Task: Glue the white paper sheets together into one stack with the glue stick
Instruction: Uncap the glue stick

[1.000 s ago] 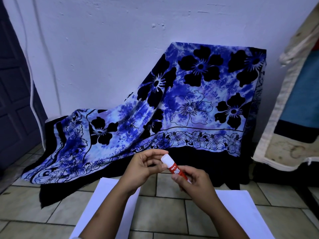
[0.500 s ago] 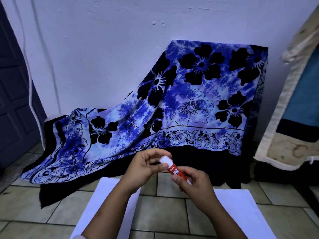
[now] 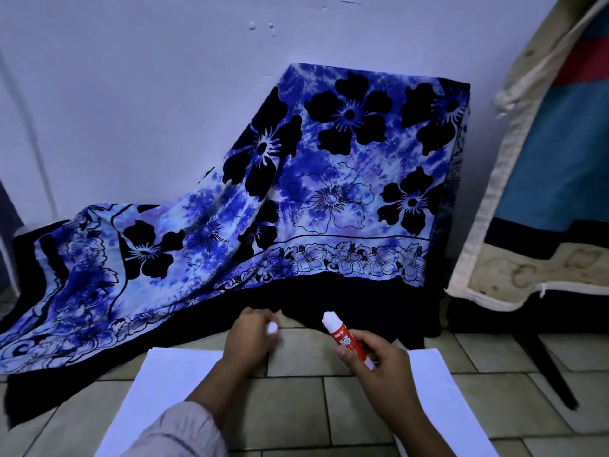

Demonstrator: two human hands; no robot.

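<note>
Two sheets, left sheet (image 3: 164,384) and right sheet (image 3: 438,390), lie apart on the floor (image 3: 296,407). Above the gap, right hand (image 3: 385,364) grips the glue stick (image 3: 342,339); left hand (image 3: 250,334) pinches its white cap (image 3: 272,328).

Blue-and-black floral cloth (image 3: 329,199) drapes down against the white wall (image 3: 148,94) | its hem spills onto beige floor tiles (image 3: 296,407) | worn mattress (image 3: 543,192) leans at right

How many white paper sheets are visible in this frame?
2: left sheet at lower left, right sheet at lower right, each cut off by the frame's bottom edge. Either may be several stacked sheets.
</note>
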